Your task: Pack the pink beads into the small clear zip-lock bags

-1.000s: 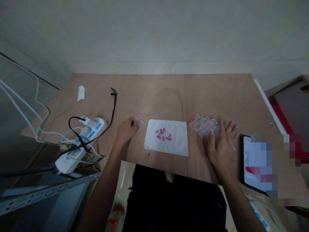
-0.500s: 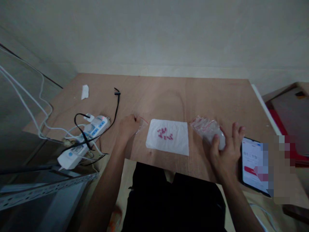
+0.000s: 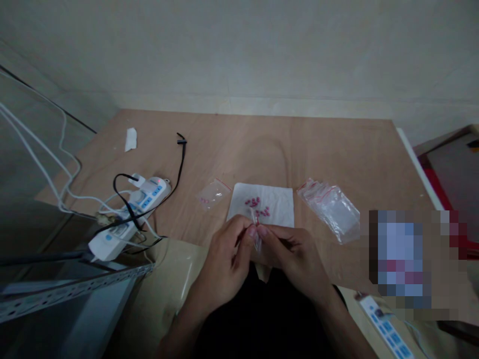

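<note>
My left hand (image 3: 232,252) and my right hand (image 3: 294,254) meet at the near edge of a white paper sheet (image 3: 282,199). Thumbs and fingers of both pinch a small clear zip bag (image 3: 257,239) with a red line along its top. Behind the fingertips several small reddish-pink pieces (image 3: 254,201) lie on the paper. To the left rests another clear zip bag (image 3: 214,193) with a few pink pieces in its corner. On the right lies a pile of clear zip bags (image 3: 331,207) with red seal lines.
A white power strip (image 3: 130,219) with plugs and tangled cables sits at the table's left. A white scrap (image 3: 130,139) lies at the back left. A blurred-out phone-like patch (image 3: 400,254) is at the right, with another power strip (image 3: 387,326) below the edge.
My left hand has left the bag on the left and moved right. My right hand has moved left from the bag pile. Both now hold a small zip bag before the paper.
</note>
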`<action>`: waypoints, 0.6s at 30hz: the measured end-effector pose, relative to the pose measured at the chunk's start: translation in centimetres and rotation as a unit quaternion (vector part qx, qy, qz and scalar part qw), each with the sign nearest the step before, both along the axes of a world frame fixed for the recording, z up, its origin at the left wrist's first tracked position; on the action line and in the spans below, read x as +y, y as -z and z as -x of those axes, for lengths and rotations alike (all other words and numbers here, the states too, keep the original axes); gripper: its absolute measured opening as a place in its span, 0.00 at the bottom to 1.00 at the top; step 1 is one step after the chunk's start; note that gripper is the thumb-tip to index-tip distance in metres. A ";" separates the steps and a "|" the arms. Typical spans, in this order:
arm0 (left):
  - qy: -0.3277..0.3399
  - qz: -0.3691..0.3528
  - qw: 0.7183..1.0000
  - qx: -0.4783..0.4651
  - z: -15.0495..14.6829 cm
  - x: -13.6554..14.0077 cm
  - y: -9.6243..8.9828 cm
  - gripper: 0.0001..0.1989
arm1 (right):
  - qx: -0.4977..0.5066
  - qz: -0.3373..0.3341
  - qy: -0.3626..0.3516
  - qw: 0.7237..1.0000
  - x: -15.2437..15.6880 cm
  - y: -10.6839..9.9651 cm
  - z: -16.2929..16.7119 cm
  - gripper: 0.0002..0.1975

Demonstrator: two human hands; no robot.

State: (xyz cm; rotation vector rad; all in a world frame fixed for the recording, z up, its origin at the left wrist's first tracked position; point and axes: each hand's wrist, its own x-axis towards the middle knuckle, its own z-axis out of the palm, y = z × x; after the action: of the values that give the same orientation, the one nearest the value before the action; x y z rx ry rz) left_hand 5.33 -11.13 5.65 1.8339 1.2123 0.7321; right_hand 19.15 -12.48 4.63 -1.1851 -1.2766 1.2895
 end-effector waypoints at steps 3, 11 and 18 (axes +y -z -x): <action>0.015 0.033 0.999 0.022 0.0 -0.3 0.1 0.12 | -0.150 -0.054 0.002 0.987 -0.9 0.1 -1.2 0.16; -0.029 -0.019 0.994 0.107 -0.2 -0.9 -1.7 0.12 | -0.392 -0.247 0.153 0.873 -2.3 -1.6 -3.1 0.12; 0.008 0.061 0.998 0.012 -0.8 -0.3 -3.4 0.15 | -0.174 -0.206 -0.021 0.963 -0.8 -1.0 -4.6 0.48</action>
State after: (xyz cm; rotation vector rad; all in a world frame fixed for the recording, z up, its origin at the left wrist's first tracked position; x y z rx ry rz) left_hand 6.13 -11.41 9.09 1.7548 1.2292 0.6155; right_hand 23.76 -13.29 5.65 -1.1119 -1.7349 0.8033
